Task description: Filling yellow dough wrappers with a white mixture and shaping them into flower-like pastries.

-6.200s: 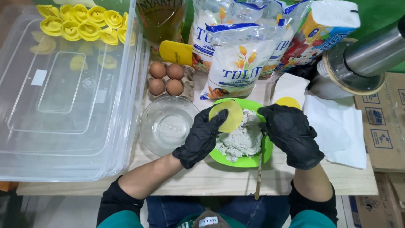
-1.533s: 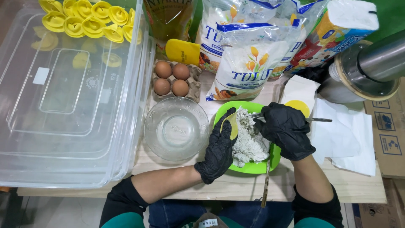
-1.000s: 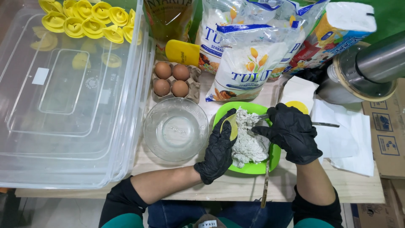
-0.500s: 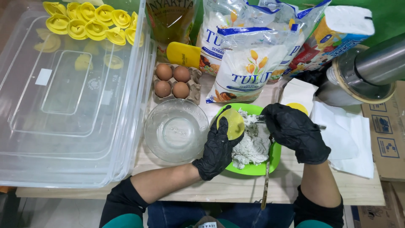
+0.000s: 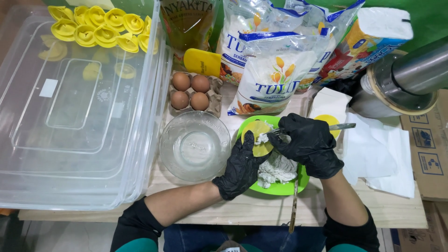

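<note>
Gloves, black, cover both hands over the green plate [image 5: 280, 189]. The left hand [image 5: 242, 168] is cupped half-open under a round yellow dough disc [image 5: 257, 135], which lies on its fingers above the plate's left rim. The right hand [image 5: 310, 144] is closed around a fork [image 5: 343, 126], whose tines seem to touch white filling on the disc, though the glove hides part of it. More white filling [image 5: 276, 169] sits heaped on the plate. Just left stands an empty glass bowl [image 5: 195, 145]; behind it, four brown eggs [image 5: 190, 91] in a carton on the wooden surface [image 5: 261, 212].
</note>
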